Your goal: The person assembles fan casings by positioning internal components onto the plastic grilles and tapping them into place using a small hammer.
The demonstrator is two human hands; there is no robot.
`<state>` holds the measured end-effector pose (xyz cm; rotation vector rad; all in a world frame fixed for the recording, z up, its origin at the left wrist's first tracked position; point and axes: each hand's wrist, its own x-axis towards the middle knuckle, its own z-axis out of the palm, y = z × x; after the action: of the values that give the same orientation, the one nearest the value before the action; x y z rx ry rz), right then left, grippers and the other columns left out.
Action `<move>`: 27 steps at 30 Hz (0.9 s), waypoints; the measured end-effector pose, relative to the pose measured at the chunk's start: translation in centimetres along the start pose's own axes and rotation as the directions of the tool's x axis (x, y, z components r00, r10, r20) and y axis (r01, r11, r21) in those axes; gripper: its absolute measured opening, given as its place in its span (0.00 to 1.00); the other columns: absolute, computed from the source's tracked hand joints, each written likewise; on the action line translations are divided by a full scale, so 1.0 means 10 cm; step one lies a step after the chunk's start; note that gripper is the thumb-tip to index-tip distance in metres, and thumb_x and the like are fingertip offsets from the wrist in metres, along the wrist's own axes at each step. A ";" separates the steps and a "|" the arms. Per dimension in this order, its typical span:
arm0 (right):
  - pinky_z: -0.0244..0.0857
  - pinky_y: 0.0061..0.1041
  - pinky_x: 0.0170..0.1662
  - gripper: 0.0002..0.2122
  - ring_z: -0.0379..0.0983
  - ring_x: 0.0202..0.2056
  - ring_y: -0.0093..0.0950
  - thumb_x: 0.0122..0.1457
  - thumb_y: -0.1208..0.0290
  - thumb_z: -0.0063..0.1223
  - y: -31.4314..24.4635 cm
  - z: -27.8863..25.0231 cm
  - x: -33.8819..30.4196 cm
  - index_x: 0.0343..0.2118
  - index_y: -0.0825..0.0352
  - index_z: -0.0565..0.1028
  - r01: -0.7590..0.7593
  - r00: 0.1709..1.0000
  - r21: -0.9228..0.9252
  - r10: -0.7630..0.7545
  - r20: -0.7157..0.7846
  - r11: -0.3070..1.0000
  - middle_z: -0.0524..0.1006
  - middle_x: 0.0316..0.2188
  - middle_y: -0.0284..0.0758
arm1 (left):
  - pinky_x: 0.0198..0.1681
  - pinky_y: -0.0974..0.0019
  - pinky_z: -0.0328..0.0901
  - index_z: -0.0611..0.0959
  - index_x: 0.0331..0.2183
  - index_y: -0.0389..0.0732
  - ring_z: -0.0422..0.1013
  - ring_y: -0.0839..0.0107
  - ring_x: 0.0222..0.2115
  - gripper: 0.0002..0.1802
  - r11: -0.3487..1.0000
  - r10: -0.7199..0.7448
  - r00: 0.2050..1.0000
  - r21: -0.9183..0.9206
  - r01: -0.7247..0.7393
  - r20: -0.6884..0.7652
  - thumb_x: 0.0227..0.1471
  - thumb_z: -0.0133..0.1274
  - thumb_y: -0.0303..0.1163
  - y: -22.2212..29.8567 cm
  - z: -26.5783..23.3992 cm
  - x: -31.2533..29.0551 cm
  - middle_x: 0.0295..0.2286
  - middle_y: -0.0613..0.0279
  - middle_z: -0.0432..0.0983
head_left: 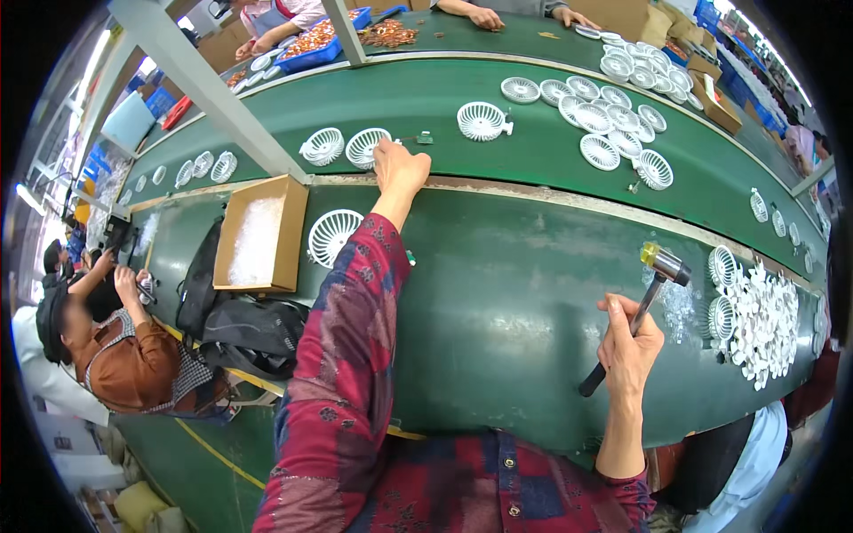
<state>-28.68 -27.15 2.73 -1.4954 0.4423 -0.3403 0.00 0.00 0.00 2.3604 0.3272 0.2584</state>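
Head view, upper centre: the left hand (402, 171) touches a white fan housing (362, 151) — whether its fingers grip, I cannot tell. Right of centre, the right hand (633, 346) grasps a hammer (649, 298)

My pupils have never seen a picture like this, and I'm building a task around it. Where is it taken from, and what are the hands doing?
There is no robot here. A wide fisheye camera on a person's head looks down, so straight edges bend. The person's left hand reaches to a white slatted round part on the green strip behind the bench; its exact grip is hard to see. The right hand holds a hammer by its dark handle. On the green bench are a cardboard box and a pile of small white pieces.
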 end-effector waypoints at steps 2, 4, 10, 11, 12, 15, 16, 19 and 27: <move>0.45 0.15 0.10 0.10 0.51 0.08 0.11 0.62 0.70 0.54 -0.04 0.03 -0.06 0.37 0.75 0.76 -0.055 0.998 -0.006 0.055 -0.014 0.998 0.77 0.22 0.35 | 0.56 0.50 0.58 0.64 0.49 0.24 0.61 0.38 0.52 0.34 0.996 -0.074 0.997 -0.050 0.076 0.029 0.41 0.54 0.29 -0.09 0.09 0.09 0.50 0.32 0.63; 0.45 0.15 0.10 0.10 0.51 0.08 0.11 0.62 0.70 0.54 -0.09 0.01 0.09 0.37 0.75 0.76 -0.023 0.999 0.001 0.023 0.027 1.000 0.77 0.22 0.36 | 0.55 0.50 0.59 0.67 0.46 0.23 0.65 0.39 0.49 0.30 0.991 -0.045 0.995 -0.132 0.033 -0.085 0.40 0.52 0.27 -0.12 0.21 0.18 0.45 0.32 0.68; 0.44 0.15 0.10 0.11 0.51 0.08 0.11 0.63 0.70 0.52 -0.14 0.05 -0.01 0.38 0.76 0.76 -0.008 0.996 0.025 0.006 0.088 1.000 0.77 0.23 0.38 | 0.48 0.56 0.63 0.71 0.43 0.28 0.70 0.51 0.41 0.22 0.868 0.143 0.956 -0.431 -0.246 -0.257 0.41 0.47 0.18 0.03 0.13 -0.26 0.39 0.41 0.71; 0.43 0.15 0.10 0.11 0.51 0.08 0.11 0.64 0.70 0.51 -0.16 0.02 0.00 0.38 0.76 0.75 -0.012 0.997 0.024 0.010 0.077 1.000 0.78 0.23 0.39 | 0.47 0.58 0.64 0.71 0.43 0.29 0.71 0.55 0.40 0.21 0.822 0.189 0.957 -0.498 -0.277 -0.220 0.41 0.46 0.17 0.13 0.08 -0.46 0.39 0.44 0.72; 0.43 0.15 0.10 0.11 0.51 0.08 0.11 0.64 0.70 0.51 -0.19 0.00 0.00 0.38 0.76 0.75 -0.009 0.998 0.019 0.008 0.065 1.000 0.78 0.23 0.39 | 0.48 0.62 0.65 0.71 0.45 0.30 0.71 0.61 0.43 0.22 0.791 0.235 0.963 -0.551 -0.268 -0.130 0.43 0.45 0.16 0.22 0.04 -0.65 0.40 0.48 0.72; 0.43 0.15 0.09 0.11 0.51 0.07 0.12 0.64 0.70 0.51 -0.27 0.00 0.02 0.39 0.77 0.75 0.008 0.999 0.015 -0.008 0.035 1.000 0.79 0.25 0.42 | 0.48 0.68 0.65 0.71 0.48 0.33 0.71 0.69 0.44 0.23 0.695 0.386 0.919 -0.681 -0.232 0.081 0.47 0.45 0.13 0.32 -0.22 -1.31 0.43 0.56 0.73; 0.44 0.15 0.09 0.12 0.52 0.07 0.12 0.64 0.70 0.51 -0.27 0.04 0.05 0.39 0.77 0.75 0.022 0.998 -0.004 -0.022 0.057 1.000 0.79 0.26 0.43 | 0.49 0.68 0.64 0.71 0.47 0.33 0.71 0.69 0.45 0.22 0.673 0.421 0.898 -0.708 -0.214 0.130 0.48 0.44 0.13 0.28 -0.28 -1.54 0.44 0.56 0.73; 0.45 0.15 0.09 0.15 0.52 0.07 0.12 0.63 0.66 0.52 -0.39 0.14 0.05 0.42 0.77 0.75 -0.004 0.990 -0.102 0.018 0.136 0.995 0.81 0.30 0.45 | 0.51 0.66 0.63 0.73 0.46 0.34 0.70 0.68 0.45 0.23 0.654 0.606 0.769 -0.679 -0.335 0.204 0.46 0.44 0.12 0.23 -0.59 -2.12 0.41 0.58 0.72; 0.44 0.17 0.10 0.21 0.50 0.08 0.11 0.60 0.63 0.58 -0.35 0.13 -0.02 0.47 0.78 0.72 -0.288 0.874 0.029 0.250 0.417 0.957 0.63 0.11 0.23 | 0.47 0.65 0.68 0.74 0.49 0.34 0.73 0.63 0.43 0.26 0.645 0.736 0.559 -0.646 -0.407 0.383 0.45 0.46 0.11 0.15 -0.74 -2.71 0.47 0.50 0.71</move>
<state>-28.05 -26.09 6.31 -1.3494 0.2874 0.1752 -27.49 -4.64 3.88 1.8028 -0.8206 -0.1415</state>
